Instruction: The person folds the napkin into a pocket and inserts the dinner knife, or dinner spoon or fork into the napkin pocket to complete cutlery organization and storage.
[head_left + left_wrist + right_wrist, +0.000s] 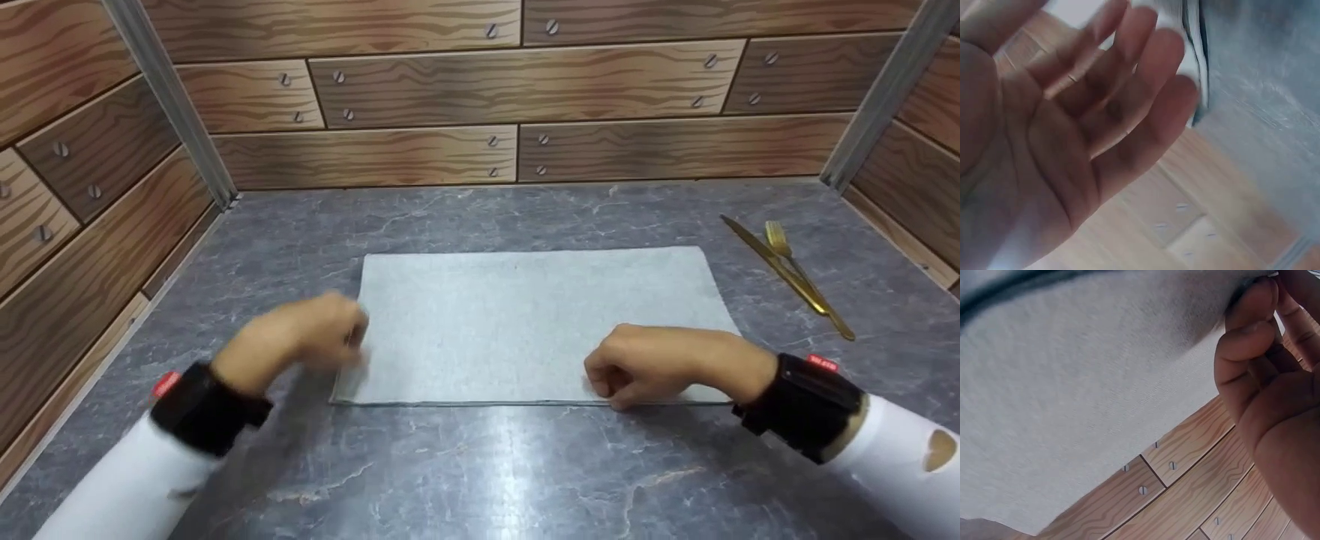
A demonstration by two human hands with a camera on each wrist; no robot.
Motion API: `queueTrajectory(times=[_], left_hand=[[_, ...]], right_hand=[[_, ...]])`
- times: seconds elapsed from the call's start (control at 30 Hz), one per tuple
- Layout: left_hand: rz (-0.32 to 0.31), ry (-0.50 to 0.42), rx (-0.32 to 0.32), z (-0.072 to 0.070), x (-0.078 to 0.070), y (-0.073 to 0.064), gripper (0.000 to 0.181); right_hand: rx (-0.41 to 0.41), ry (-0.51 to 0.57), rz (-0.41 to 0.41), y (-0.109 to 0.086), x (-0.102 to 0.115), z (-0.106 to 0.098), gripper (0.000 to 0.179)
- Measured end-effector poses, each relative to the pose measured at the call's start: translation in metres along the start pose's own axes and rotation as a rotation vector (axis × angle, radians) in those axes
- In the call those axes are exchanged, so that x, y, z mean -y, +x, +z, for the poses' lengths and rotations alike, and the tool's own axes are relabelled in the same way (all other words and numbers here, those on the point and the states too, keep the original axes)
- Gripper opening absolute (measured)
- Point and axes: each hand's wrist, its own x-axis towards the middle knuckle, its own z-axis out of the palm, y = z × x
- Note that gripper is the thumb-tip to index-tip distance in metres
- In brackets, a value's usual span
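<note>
A pale grey folded cloth (525, 322) lies flat as a wide rectangle, its layered near edge facing me. My right hand (649, 364) is at that near edge, right of the middle. In the right wrist view its curled fingers (1249, 340) pinch the cloth (1100, 394) at the edge; part of the grip is hidden. My left hand (311, 330), blurred, hovers by the cloth's left edge. The left wrist view shows its palm with loosely bent fingers (1151, 112) and nothing held; the cloth's edge (1199, 62) appears behind the fingertips.
A gold knife (776, 262) and a gold fork (806, 277) lie crossed on the grey marbled table (465, 465), right of the cloth. Wood-patterned panels (517, 82) wall in the back and both sides. Grey metal posts (184, 112) stand at the back corners.
</note>
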Motion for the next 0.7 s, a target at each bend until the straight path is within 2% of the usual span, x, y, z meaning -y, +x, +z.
queueTrajectory(times=[0.07,0.13,0.2,0.23,0.3,0.47,0.6,0.7], left_hand=[[0.021,-0.018,-0.11,0.009,0.05,0.05,0.018],[-0.01,-0.058,-0.214,0.019,0.091,0.094,0.018],[-0.079,-0.12,-0.236,0.019,0.111,0.121,0.027],[-0.114,-0.152,-0.243,0.019,0.115,0.128,0.032],[-0.187,-0.221,-0.253,0.018,0.118,0.132,0.037],[-0.32,-0.337,-0.279,0.02,0.126,0.144,0.034],[-0.401,-0.393,-0.317,0.022,0.132,0.154,0.027],[-0.432,-0.392,-0.337,0.024,0.133,0.159,0.022]], right_hand=[[0.008,-0.026,0.027,-0.003,0.001,-0.005,0.023],[0.02,-0.064,0.059,-0.005,0.004,-0.008,0.025],[0.033,-0.104,0.075,-0.004,0.008,-0.008,0.026],[0.039,-0.12,0.079,-0.003,0.011,-0.007,0.027],[0.046,-0.148,0.079,-0.001,0.016,-0.003,0.028],[0.009,-0.196,0.049,0.001,0.021,0.004,0.027],[-0.038,-0.225,0.0,0.002,0.023,0.009,0.025],[-0.053,-0.241,-0.017,0.002,0.025,0.012,0.025]])
